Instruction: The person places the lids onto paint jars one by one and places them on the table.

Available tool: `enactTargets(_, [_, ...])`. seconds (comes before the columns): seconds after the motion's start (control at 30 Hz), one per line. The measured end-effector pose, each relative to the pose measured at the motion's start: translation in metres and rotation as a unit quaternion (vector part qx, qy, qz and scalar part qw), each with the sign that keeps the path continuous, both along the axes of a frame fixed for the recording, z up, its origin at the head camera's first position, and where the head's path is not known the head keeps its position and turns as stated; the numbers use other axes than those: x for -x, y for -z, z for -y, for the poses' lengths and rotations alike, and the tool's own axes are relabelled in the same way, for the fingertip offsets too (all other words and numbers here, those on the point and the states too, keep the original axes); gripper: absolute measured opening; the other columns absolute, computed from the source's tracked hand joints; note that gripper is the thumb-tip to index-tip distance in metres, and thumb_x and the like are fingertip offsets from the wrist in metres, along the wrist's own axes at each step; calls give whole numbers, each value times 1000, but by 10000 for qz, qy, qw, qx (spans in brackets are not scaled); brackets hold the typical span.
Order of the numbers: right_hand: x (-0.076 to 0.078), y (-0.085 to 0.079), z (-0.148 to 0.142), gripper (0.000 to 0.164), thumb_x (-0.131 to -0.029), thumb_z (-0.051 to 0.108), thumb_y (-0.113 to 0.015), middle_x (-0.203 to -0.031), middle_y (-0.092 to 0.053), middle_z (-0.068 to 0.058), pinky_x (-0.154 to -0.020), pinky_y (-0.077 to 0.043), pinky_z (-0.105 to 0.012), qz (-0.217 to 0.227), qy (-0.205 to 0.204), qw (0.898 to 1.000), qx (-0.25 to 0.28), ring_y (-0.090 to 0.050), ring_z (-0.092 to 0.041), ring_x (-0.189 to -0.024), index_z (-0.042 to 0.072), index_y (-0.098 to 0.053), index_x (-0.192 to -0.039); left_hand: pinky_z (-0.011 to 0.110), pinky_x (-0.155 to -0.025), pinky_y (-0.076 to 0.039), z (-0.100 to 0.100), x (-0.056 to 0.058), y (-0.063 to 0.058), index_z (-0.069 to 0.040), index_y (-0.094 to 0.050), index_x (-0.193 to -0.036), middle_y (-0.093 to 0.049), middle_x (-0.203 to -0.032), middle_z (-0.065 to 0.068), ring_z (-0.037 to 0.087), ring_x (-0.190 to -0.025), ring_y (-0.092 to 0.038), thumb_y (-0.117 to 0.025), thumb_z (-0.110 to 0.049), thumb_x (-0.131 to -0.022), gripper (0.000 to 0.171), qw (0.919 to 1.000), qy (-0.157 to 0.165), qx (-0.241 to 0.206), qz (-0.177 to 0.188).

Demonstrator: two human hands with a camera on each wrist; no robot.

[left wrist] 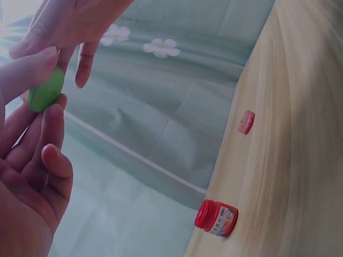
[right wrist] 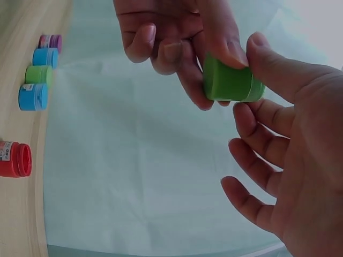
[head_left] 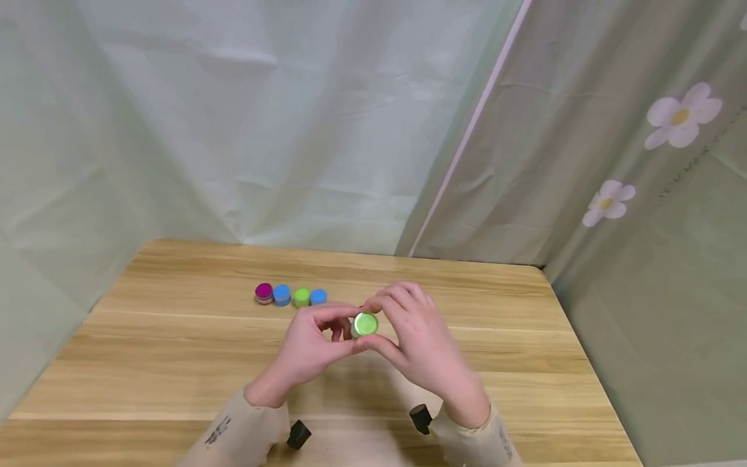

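Both hands hold a small green paint jar (head_left: 366, 325) up over the table, its round light-green face towards the head camera. Thumb and fingers of my left hand (head_left: 308, 342) grip one side of it. From the other side my right hand (head_left: 415, 337) pinches it between thumb and fingertips. In the right wrist view, the green jar (right wrist: 228, 80) lies sideways between the hands, and the right hand's other fingers (right wrist: 246, 201) are spread loosely. Beyond the hands, a red jar (left wrist: 217, 218) stands uncapped on the table, a red lid (left wrist: 246, 122) some way from it.
Left of the hands, farther back on the wooden table (head_left: 175, 363), a row holds a purple jar (head_left: 264, 293), a blue jar (head_left: 282, 295), a green-lidded jar (head_left: 301, 297) and another blue jar (head_left: 318, 296). A pale curtain (head_left: 292, 130) hangs behind the table.
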State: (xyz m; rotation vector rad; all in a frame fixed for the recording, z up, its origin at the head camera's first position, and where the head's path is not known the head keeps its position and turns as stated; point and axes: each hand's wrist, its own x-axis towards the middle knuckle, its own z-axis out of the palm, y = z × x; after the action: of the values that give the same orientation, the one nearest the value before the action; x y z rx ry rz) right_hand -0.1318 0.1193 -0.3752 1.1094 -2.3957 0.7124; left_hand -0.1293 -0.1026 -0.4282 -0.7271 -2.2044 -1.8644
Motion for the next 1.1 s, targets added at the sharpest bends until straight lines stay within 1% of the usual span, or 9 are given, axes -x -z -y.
enactTargets(0.27, [1, 0, 5, 42, -91, 47, -82, -118, -67, 3, -108, -45, -45, -79, 124, 9999, 7, -58, -24, -117, 16, -70, -116, 24, -56, -44, -1, -2, -1, -14, -84, -113, -69, -77, -4, 22, -64, -57, -95, -8, -81, 35, 9991, -402, 113, -94])
enactTargets(0.37, [1, 1, 6, 41, -91, 45, -83, -118, -67, 4, -108, -45, -45, -36, 132, 9999, 71, -57, -23, -118, 16, -70, -117, 24, -56, -44, -1, -1, -1, -12, -83, -113, -69, -76, -4, 20, -63, -56, -95, -8, -81, 35, 9990, -419, 121, -45])
enactTargets(0.47, [0, 1, 5, 44, -92, 47, -81, -121, -66, 5, -109, -44, -43, 35, 133, 9998, 166, -56, -22, -120, 17, -69, -122, 24, -58, -46, 0, 0, -2, -9, -81, -117, -69, -78, -1, 16, -66, -57, -93, -7, -83, 36, 9993, -327, 77, 171])
enactTargets(0.57, [-2, 2, 1, 46, -96, 45, -78, -129, -65, 5, -109, -45, -43, 251, 124, 9989, 385, -55, -21, -126, 17, -68, -132, 24, -63, -49, 3, 3, -2, -6, -77, -126, -73, -88, 1, 15, -75, -63, -91, -7, -86, 43, 9984, -304, -35, 467])
enactTargets(0.63, [-3, 1, -3, 46, -99, 40, -78, -134, -64, 5, -109, -46, -43, 454, 134, 9970, 618, -54, -21, -129, 17, -66, -138, 23, -67, -50, 7, 6, -3, -6, -74, -132, -76, -97, 2, 16, -83, -66, -89, -6, -88, 46, 9970, -366, -175, 652])
enactTargets(0.73, [-3, 0, -9, 44, -101, 29, -77, -138, -64, 5, -109, -46, -44, 699, 135, 9927, 978, -53, -20, -131, 17, -65, -141, 23, -73, -51, 16, 11, -4, -5, -69, -136, -78, -109, 3, 17, -93, -68, -85, -4, -91, 47, 9944, -578, -394, 796])
enactTargets(0.87, [-1, -2, -14, 39, -103, 27, -73, -138, -65, 6, -111, -44, -43, 783, 146, 9902, 1144, -53, -19, -133, 17, -66, -140, 24, -77, -52, 29, 16, -5, -3, -65, -134, -78, -119, 11, 17, -97, -69, -82, -3, -94, 43, 9916, -843, -541, 820])
enactTargets(1.0, [0, -3, -18, 35, -106, 30, -69, -137, -66, 6, -111, -45, -43, 761, 172, 9908, 1109, -55, -19, -133, 17, -67, -138, 26, -78, -52, 35, 19, -5, -2, -62, -132, -76, -124, 15, 23, -97, -66, -83, -8, -95, 43, 9884, -1023, -335, 1071])
enactTargets(1.1, [0, -4, -21, 34, -107, 31, -68, -138, -66, 7, -111, -45, -44, 824, 201, 9908, 1052, -55, -19, -133, 18, -67, -139, 28, -79, -52, 36, 22, -4, -6, -65, -129, -75, -124, 10, 30, -100, -63, -86, -15, -93, 43, 9844, -1205, 188, 1269])
